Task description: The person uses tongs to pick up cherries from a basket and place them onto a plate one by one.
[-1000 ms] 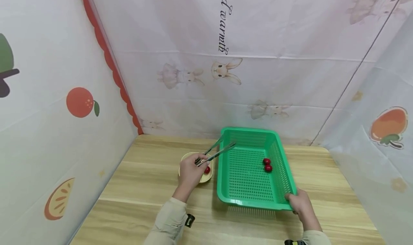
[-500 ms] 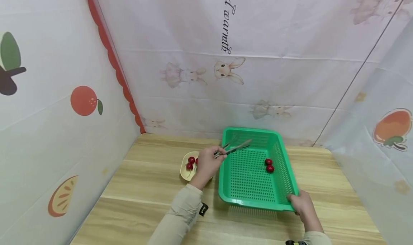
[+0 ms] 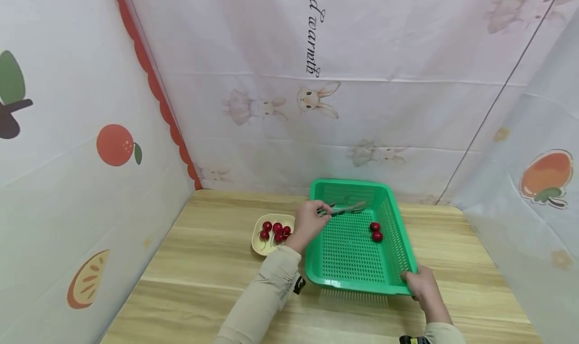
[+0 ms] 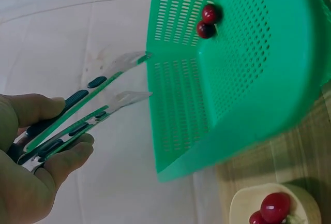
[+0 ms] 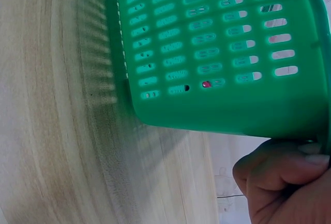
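My left hand [image 3: 311,224] holds a pair of metal tongs [image 3: 348,210] with dark grip pads, over the left side of a green plastic basket [image 3: 350,285]. In the left wrist view the tips of the tongs [image 4: 85,97] stand apart with nothing between them. Two dark red cherries [image 3: 377,236] lie close together inside the basket, near its right wall. My right hand [image 3: 424,285] grips the basket's near right corner, thumb on top of the rim. Left of the basket, a small pale yellow bowl [image 3: 257,244] contains several cherries [image 3: 278,228], partly hidden by my left forearm.
The wooden table [image 3: 203,263] ends at a fabric backdrop [image 3: 262,168] behind the basket. Printed fabric walls stand at left [image 3: 149,223] and right [image 3: 511,243]. In the right wrist view the slotted basket wall [image 5: 176,107] is close to the camera.
My left hand has moved right with the tongs, from above the bowl to over the basket, uncovering cherries in the bowl. My right hand and the basket have stayed put.
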Action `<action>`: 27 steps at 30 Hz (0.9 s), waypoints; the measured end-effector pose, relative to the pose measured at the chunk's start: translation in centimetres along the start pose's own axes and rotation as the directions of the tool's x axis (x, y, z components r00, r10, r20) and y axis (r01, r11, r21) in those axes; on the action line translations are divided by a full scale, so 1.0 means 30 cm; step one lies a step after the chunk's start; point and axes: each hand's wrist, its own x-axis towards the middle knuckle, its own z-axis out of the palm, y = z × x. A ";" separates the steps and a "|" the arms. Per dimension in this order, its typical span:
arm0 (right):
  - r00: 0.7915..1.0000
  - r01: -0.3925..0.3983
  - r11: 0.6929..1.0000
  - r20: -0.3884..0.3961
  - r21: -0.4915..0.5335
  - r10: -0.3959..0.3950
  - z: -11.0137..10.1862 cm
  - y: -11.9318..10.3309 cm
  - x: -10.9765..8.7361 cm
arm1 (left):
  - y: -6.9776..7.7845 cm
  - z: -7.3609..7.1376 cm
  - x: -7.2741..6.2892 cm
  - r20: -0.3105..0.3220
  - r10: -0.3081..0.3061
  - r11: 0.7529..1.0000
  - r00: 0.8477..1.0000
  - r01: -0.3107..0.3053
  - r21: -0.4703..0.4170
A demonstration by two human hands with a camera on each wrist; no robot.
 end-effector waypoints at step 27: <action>0.999 0.023 0.999 0.024 -0.024 -0.023 -0.003 -0.004 -0.001 | 0.011 0.227 0.076 0.193 -0.053 0.985 0.980 0.019 0.172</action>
